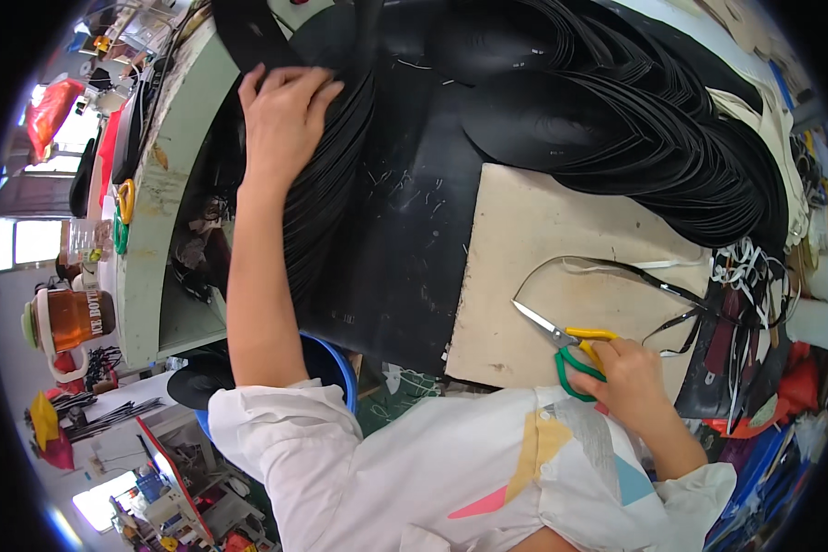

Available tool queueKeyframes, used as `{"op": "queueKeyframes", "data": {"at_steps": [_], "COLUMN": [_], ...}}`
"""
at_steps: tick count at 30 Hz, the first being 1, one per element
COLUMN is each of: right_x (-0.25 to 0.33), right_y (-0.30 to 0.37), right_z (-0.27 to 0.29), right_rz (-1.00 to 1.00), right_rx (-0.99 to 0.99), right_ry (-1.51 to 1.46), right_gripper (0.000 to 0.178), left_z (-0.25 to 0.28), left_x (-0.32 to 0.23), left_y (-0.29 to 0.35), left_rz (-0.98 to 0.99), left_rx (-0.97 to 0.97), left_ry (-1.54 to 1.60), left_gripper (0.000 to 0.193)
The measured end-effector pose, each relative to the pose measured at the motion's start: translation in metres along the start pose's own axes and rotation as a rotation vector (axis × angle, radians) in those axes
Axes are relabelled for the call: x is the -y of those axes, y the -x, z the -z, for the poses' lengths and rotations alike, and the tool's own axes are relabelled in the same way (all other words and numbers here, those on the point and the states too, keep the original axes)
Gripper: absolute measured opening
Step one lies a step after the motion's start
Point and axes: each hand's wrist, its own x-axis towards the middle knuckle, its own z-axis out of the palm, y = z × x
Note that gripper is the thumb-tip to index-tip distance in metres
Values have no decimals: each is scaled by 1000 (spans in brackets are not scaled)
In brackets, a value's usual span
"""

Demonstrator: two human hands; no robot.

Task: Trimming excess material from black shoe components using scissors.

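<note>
My left hand [283, 120] reaches far forward at the left, fingers bent over the lower end of a dark flat piece [253, 37] and held close to a fanned stack of black sheet pieces [333, 193]. The fingertips are partly hidden against the black material. My right hand [633, 382] is closed around scissors [575, 345] with one yellow and one green handle loop. Their blades point up and left over a beige board [496, 304], the tips near a thin dark cord [547, 267].
Large fanned stacks of black rounded pieces [561, 124] lie at the far right. Black and white straps [740, 271] tangle along the board's right edge. A blue bin [345, 373] stands below my left arm. A tea-coloured bottle [78, 313] and other scissors [124, 212] are at the left.
</note>
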Motion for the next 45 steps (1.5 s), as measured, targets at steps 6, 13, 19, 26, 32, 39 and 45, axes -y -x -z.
{"op": "queueKeyframes", "data": {"at_steps": [6, 13, 19, 26, 32, 39, 45], "right_x": [4, -29, -28, -36, -42, -28, -19], "right_y": [-92, -109, -100, -88, -88, -83, -84], "right_z": [7, -31, -8, -21, -34, -36, -1], "right_rz": [450, 343, 111, -155, -229, -37, 85], "right_rx": [-316, -273, -241, -370, -262, -567, -530], "right_ry": [55, -311, -706, -1202, -1534, -1224, -932], "right_gripper": [19, 13, 15, 26, 26, 25, 14], "left_z": [-22, -45, -105, -97, -91, -47, -11], "left_x": [24, -90, -220, -227, -210, -204, -217], "left_y": [22, -18, -52, -61, -26, 3, 43], "left_rz": [200, 149, 228, 434, 803, 1140, 1063], "left_rx": [688, 135, 271, 371, 165, 174, 248], "left_ry": [-170, 479, 1215, 985, 1303, 1542, 1621], "left_gripper": [39, 27, 27, 30, 43, 30, 12]}}
